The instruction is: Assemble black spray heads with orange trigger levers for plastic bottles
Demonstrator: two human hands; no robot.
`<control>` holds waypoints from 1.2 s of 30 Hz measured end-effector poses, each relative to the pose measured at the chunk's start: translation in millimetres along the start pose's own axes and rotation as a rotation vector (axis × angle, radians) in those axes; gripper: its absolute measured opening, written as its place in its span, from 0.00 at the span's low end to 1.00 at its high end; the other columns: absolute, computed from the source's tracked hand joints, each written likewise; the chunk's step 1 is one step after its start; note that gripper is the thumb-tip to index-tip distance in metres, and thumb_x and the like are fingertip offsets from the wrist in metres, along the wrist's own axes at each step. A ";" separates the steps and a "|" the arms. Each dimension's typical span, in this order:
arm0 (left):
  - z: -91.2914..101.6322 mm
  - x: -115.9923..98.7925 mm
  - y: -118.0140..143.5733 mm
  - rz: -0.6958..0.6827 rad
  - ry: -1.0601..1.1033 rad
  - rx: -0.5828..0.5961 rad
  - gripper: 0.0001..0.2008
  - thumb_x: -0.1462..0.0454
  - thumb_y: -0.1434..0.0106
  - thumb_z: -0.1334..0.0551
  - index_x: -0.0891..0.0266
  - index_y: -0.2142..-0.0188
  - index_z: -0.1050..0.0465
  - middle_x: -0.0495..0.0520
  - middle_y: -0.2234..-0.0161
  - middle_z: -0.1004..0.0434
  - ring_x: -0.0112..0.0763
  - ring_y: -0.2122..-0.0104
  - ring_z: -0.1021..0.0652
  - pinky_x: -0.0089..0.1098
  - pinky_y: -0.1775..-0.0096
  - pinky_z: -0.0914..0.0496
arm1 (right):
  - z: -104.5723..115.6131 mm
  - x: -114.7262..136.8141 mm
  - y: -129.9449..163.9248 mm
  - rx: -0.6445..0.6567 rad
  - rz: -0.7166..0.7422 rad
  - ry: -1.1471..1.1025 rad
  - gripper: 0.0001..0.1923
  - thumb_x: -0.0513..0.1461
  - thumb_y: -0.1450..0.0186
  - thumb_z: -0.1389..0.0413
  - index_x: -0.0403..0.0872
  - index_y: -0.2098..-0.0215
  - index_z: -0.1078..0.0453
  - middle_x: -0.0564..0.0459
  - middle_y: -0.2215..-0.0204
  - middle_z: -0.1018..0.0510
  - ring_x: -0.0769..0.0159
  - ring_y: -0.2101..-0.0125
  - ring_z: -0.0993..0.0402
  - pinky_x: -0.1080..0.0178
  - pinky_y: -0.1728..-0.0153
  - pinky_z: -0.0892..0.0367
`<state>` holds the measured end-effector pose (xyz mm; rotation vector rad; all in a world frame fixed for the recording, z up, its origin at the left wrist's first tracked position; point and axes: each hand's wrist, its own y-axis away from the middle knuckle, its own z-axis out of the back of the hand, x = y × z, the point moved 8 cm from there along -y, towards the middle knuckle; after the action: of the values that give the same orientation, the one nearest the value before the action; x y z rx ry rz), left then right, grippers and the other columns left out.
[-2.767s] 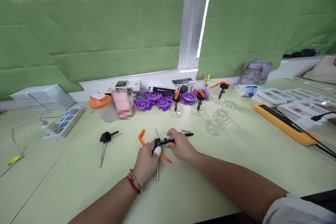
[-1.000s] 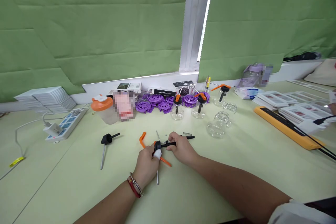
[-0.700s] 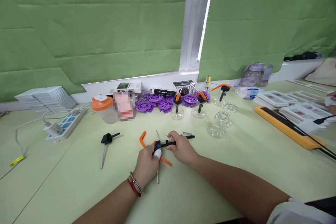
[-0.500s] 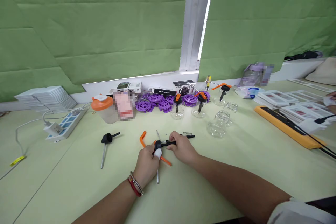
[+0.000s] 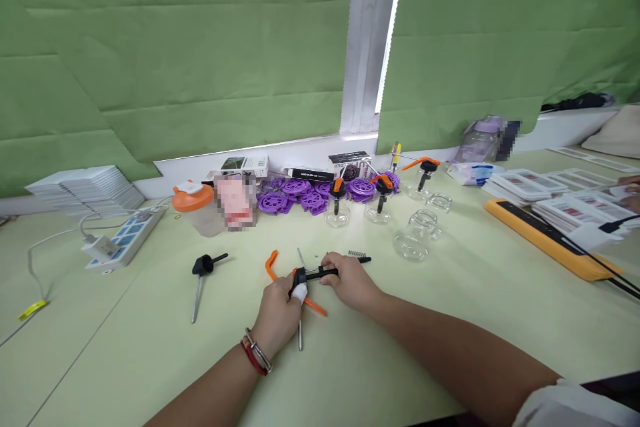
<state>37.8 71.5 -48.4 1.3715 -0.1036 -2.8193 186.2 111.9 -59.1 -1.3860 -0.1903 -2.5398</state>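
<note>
My left hand (image 5: 275,312) is closed on a black collar-like part (image 5: 301,275), a white cover on its thumb. From the right, my right hand (image 5: 353,282) pinches the black rod-shaped end (image 5: 327,272) of a shaft that meets the collar; thin metal shows between the two. Under and around my left hand lie a curved orange handle (image 5: 271,263), an orange strip (image 5: 316,307) and a metal rod (image 5: 300,336). A coil spring (image 5: 357,253) and a black rod (image 5: 367,259) rest just beyond my right hand. Farther left is a black cup-shaped piece (image 5: 204,264) with a metal arm.
Glass jars (image 5: 412,245) stand ahead to the right, near several black-and-orange mechanisms (image 5: 383,193) on glass bases. Purple discs (image 5: 274,202) and boxes line the wall. An orange-lidded cup (image 5: 194,199) and power strip (image 5: 131,238) are left; an orange power strip (image 5: 550,239) is right.
The black shaft in my right hand sits slightly farther right, with a little more thin metal showing beside the collar. Both hands keep their grips.
</note>
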 end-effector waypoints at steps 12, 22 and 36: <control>0.2 -2.9 0.0 -0.005 0.039 0.021 0.11 0.58 0.42 0.48 0.62 0.71 0.32 0.49 0.77 0.36 0.30 0.76 0.36 0.31 0.72 0.40 | 2.1 -1.3 0.6 0.018 0.012 -0.025 0.06 0.35 0.43 0.45 0.48 0.65 0.33 0.57 0.76 0.29 0.69 0.75 0.36 0.67 0.73 0.43; -0.9 -3.0 0.8 -0.010 0.022 0.016 0.12 0.58 0.40 0.49 0.62 0.65 0.30 0.49 0.76 0.33 0.31 0.76 0.34 0.31 0.72 0.40 | 2.4 -1.3 0.4 -0.021 0.002 -0.058 0.07 0.35 0.45 0.44 0.47 0.67 0.32 0.55 0.72 0.26 0.66 0.70 0.31 0.65 0.68 0.39; -0.1 -6.9 1.7 -0.042 -0.157 -0.056 0.10 0.61 0.39 0.50 0.62 0.73 0.35 0.53 0.75 0.31 0.32 0.76 0.33 0.31 0.73 0.41 | -4.6 5.6 -2.5 -0.001 0.011 0.026 0.09 0.34 0.45 0.44 0.47 0.64 0.33 0.54 0.72 0.28 0.66 0.69 0.32 0.65 0.68 0.41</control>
<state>42.1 70.0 -42.9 1.1535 0.0044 -2.9371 178.9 112.5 -56.9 -1.3500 -0.1768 -2.5481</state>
